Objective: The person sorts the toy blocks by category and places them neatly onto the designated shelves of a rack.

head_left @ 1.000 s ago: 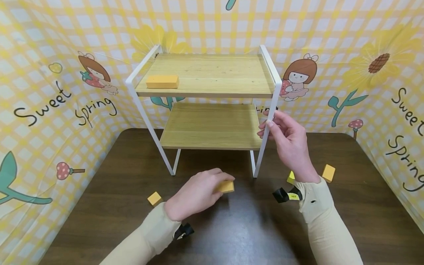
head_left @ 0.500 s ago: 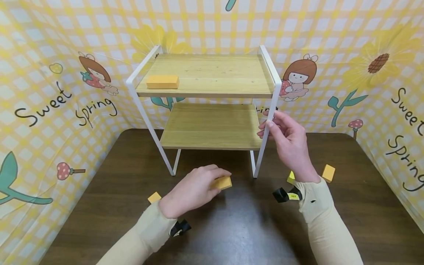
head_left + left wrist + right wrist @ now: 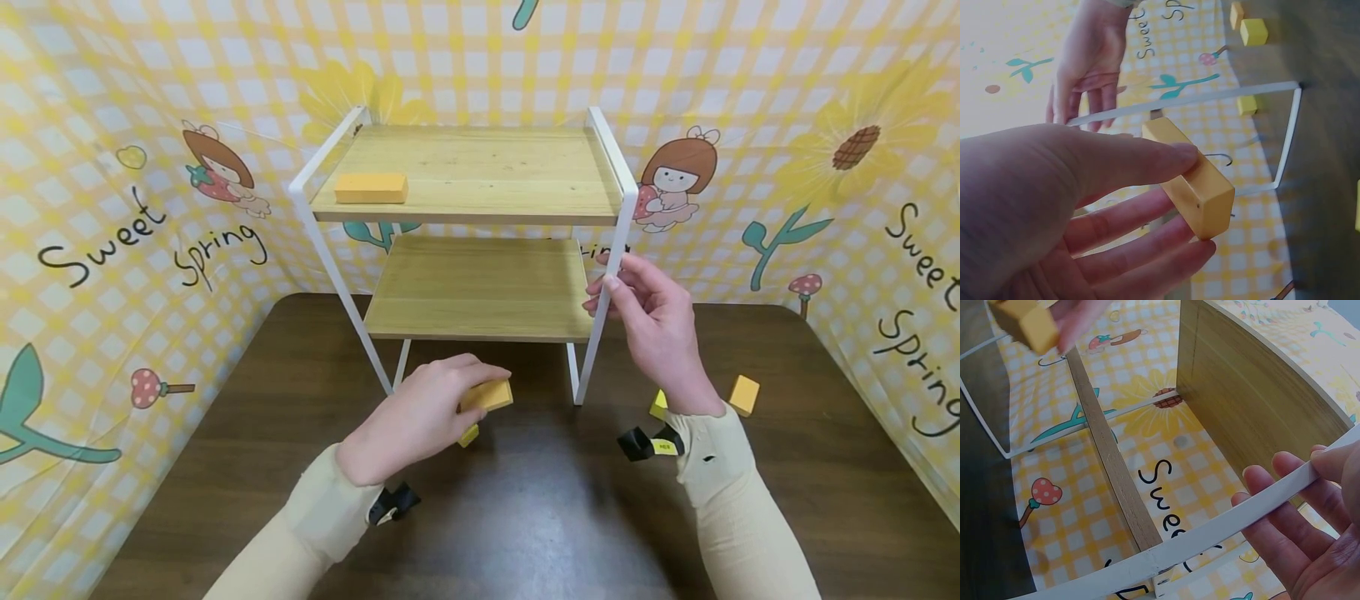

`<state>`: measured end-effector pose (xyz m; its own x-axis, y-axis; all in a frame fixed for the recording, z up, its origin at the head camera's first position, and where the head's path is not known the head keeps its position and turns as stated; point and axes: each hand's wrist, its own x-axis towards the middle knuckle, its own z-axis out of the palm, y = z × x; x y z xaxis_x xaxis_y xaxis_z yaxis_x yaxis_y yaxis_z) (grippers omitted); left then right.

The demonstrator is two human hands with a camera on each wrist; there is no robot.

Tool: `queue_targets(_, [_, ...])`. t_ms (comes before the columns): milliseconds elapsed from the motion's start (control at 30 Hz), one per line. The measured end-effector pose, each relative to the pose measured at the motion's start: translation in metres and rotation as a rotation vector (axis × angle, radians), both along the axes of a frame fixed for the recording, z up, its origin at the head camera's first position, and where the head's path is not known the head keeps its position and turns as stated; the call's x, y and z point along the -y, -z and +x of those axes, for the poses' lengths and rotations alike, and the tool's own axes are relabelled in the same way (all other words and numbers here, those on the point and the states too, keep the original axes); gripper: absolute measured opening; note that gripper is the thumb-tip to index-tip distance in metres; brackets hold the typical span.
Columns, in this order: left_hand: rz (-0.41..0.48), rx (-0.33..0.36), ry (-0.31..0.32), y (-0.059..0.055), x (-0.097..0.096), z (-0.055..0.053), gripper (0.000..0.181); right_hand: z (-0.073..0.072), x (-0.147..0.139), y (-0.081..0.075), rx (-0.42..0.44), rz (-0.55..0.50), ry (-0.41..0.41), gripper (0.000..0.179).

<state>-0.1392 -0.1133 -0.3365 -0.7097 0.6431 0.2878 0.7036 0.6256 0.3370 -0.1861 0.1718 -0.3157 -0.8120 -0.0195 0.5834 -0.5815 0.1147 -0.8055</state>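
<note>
My left hand (image 3: 416, 417) pinches an orange block (image 3: 491, 395) between thumb and fingers, lifted off the table in front of the shelf's lower board. In the left wrist view the thumb presses one long face of the block (image 3: 1200, 187), with fingers behind it. A two-tier shelf rack (image 3: 465, 287) has wood-look boards and a white frame. Its right front post (image 3: 590, 354) is held by my right hand (image 3: 660, 325), the thumb in front and the fingers behind. Another orange block (image 3: 371, 188) lies at the front left of the upper board.
Below the held block, a small yellow block (image 3: 468, 435) is partly hidden by my left hand. Beside my right wrist lie a yellow block (image 3: 659, 406) and an orange block (image 3: 744, 395) on the dark wooden table (image 3: 555, 517). Checked cloth (image 3: 480, 50) surrounds the back and sides.
My left hand has moved up and leftward with the orange block, uncovering the small yellow block. The loose block at left is now hidden behind that arm. My right hand stays on the post.
</note>
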Motion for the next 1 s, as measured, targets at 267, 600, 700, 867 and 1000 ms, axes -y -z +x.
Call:
queue_targets(267, [-0.01,-0.035,-0.002,-0.011,0.008,0.001,0.046,0.0,0.0,0.0,-0.001,0.002,0.001,0.025])
queue_targets(600, [0.006,-0.078,0.001,-0.017,0.013,0.002,0.048,0.001,0.0,0.001,0.001,0.002,0.001,0.025])
queue_targets(700, [0.018,-0.098,0.003,-0.02,0.015,0.002,0.048,0.0,0.0,0.001,-0.003,0.001,-0.002,0.026])
queue_targets(867, [0.036,-0.119,-0.003,-0.026,0.018,0.003,0.049,0.0,0.0,0.0,-0.003,0.001,0.0,0.026])
queue_targets(1000, [0.041,-0.129,-0.003,-0.031,0.02,0.003,0.05,0.0,0.0,0.0,-0.001,-0.003,-0.004,0.026])
